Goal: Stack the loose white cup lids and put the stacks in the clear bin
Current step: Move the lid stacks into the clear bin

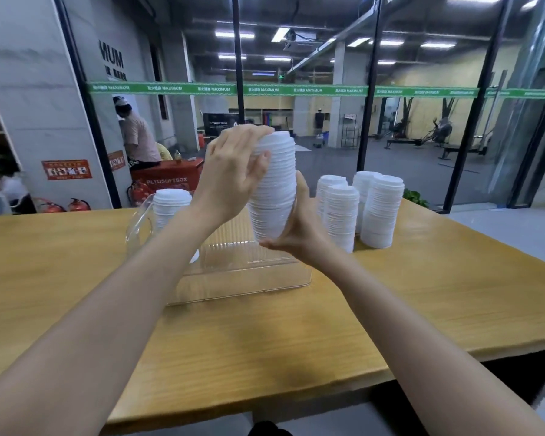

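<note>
The left forearm [151,253] covers the lower part of the short white lid stack [172,201] in the clear plastic bin [249,278]. Fingers of the right hand [296,237] lie behind the tall white lid stack [274,190], probably wrapping it.

Held stack [274,187]: tall column of white cup lids, roughly upright with a slight bow, in the air over the right half of the clear bin [233,278]. Left hand [233,180] wraps its top, right hand [296,228] cups its base and side.
Clear bin: transparent, rectangular, ribbed floor, handle cut-out at left end, upright on the table [422,294].
Stack in the bin [170,209]: upright at left end, top above the rim.
Four stacks [379,212]: upright on the table, clustered close together just right of the bin.
</note>
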A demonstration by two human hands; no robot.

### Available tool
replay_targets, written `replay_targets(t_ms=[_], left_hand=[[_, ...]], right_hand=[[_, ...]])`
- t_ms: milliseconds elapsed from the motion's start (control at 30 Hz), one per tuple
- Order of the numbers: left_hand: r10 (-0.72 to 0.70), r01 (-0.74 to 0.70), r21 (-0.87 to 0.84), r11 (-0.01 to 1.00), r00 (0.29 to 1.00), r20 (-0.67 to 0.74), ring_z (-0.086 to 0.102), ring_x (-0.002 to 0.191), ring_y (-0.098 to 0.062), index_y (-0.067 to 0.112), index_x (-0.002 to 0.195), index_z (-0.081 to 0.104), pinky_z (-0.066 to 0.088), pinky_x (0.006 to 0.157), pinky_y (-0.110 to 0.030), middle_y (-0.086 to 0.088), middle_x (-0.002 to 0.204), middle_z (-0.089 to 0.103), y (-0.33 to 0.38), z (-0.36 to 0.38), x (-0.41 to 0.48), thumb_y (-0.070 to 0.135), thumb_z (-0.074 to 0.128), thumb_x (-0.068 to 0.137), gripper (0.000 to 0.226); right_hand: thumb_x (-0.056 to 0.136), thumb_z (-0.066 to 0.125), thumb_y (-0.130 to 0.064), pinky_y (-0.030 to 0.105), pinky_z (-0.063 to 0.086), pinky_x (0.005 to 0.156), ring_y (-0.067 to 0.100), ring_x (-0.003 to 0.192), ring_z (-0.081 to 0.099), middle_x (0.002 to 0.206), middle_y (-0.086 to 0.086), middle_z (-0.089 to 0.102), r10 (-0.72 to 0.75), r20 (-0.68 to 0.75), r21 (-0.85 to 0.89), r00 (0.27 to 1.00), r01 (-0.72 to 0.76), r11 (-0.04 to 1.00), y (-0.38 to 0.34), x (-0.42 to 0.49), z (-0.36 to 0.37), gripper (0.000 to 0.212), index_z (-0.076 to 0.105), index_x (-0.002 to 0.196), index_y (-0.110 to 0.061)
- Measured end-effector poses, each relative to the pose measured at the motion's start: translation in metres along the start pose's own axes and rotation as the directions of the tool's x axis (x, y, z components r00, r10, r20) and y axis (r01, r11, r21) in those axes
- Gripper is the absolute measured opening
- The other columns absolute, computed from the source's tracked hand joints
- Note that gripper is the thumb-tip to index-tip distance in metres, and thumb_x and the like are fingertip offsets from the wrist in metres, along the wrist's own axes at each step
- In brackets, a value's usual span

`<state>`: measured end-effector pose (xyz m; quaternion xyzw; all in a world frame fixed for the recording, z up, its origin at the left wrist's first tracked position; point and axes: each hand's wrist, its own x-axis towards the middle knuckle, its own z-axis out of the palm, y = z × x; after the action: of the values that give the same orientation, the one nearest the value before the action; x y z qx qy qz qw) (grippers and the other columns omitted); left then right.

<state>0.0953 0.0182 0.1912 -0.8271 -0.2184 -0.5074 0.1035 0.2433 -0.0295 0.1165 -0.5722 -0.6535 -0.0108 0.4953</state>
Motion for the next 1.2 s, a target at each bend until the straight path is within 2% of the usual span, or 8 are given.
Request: replay_targets(t_ms=[200,300,433,567,667,933,1033,1200], left_hand=[[-0.087,0.079,0.109,0.991,0.993,0.074,0.053,0.119,-0.027,0.012,0.131,0.056,0.036,0.102,-0.048,-0.006,0.128,0.061,-0.069,-0.002,-0.013,0.038,0.035,0.099,0.046],[-0.14,0.12,0.134,0.984,0.979,0.149,0.049,0.125,-0.024,0.015,0.134,0.054,0.031,0.107,-0.046,-0.003,0.131,0.059,-0.095,0.005,-0.02,0.038,0.035,0.097,0.047],[-0.213,0.174,0.163,0.971,0.939,0.271,0.044,0.13,-0.023,0.016,0.139,0.05,0.025,0.109,-0.042,-0.003,0.137,0.054,-0.122,0.019,-0.028,0.029,0.048,0.099,0.042],[-0.214,0.145,0.21,0.967,0.909,0.358,0.045,0.13,-0.024,0.016,0.14,0.048,0.022,0.111,-0.039,-0.004,0.138,0.054,-0.14,0.035,-0.034,0.026,0.052,0.099,0.042],[-0.195,0.109,0.245,0.963,0.91,0.365,0.046,0.128,-0.026,0.014,0.141,0.048,0.021,0.112,-0.037,-0.006,0.136,0.055,-0.148,0.043,-0.037,0.026,0.053,0.099,0.044],[-0.183,0.001,0.363,0.932,0.866,0.466,0.033,0.141,-0.025,0.016,0.153,0.027,0.007,0.12,-0.038,-0.009,0.151,0.04,-0.149,0.056,-0.049,0.034,0.047,0.101,0.059],[-0.203,-0.016,0.41,0.912,0.85,0.486,0.012,0.15,-0.025,0.015,0.157,0.007,0.001,0.121,-0.038,-0.01,0.163,0.016,-0.147,0.055,-0.052,0.04,0.048,0.1,0.074],[-0.176,-0.067,0.474,0.878,0.876,0.449,0.003,0.151,-0.031,0.014,0.157,0.003,0.004,0.122,-0.045,-0.014,0.164,0.001,-0.139,0.058,-0.063,0.049,0.065,0.088,0.099]], right_hand=[[0.055,0.096,-0.012,0.009,0.036,0.096,0.008,0.118,0.04,0.133,-0.002,0.039,0.018,0.157,0.184,0.987,-0.047,0.982,0.01,0.035,0.059,0.126,0.012,0.149,-0.008],[0.057,0.094,-0.006,0.012,0.041,0.086,0.011,0.115,0.044,0.129,0.0,0.041,0.08,0.24,0.196,0.967,-0.129,0.972,0.022,0.046,0.086,0.114,0.018,0.142,-0.01],[0.06,0.091,-0.002,0.0,0.04,0.07,0.017,0.111,0.051,0.122,0.001,0.045,0.162,0.352,0.181,0.922,-0.237,0.955,0.036,0.058,0.112,0.094,0.027,0.127,-0.019],[0.065,0.089,-0.001,0.009,0.045,0.083,0.018,0.116,0.054,0.123,-0.001,0.05,0.25,0.474,0.091,0.844,-0.329,0.94,0.051,0.067,0.13,0.094,0.035,0.141,-0.009],[0.063,0.091,-0.005,0.031,0.045,0.104,0.02,0.125,0.049,0.134,0.004,0.045,0.3,0.535,0.064,0.79,-0.392,0.918,0.053,0.073,0.14,0.103,0.026,0.143,-0.011],[0.079,0.082,-0.014,0.026,0.033,0.096,0.026,0.135,0.038,0.15,0.01,0.033,0.478,0.585,-0.084,0.656,-0.537,0.839,0.052,0.078,0.139,0.103,0.009,0.151,-0.007],[0.081,0.081,-0.023,0.036,0.035,0.109,0.029,0.142,0.035,0.156,0.016,0.03,0.455,0.529,-0.167,0.717,-0.437,0.884,0.046,0.069,0.111,0.108,0.005,0.156,-0.008],[0.092,0.063,-0.045,0.035,0.046,0.096,0.013,0.121,0.054,0.13,-0.008,0.059,0.281,0.39,-0.35,0.877,-0.141,0.926,0.042,0.023,0.073,0.051,0.049,0.138,-0.028]])
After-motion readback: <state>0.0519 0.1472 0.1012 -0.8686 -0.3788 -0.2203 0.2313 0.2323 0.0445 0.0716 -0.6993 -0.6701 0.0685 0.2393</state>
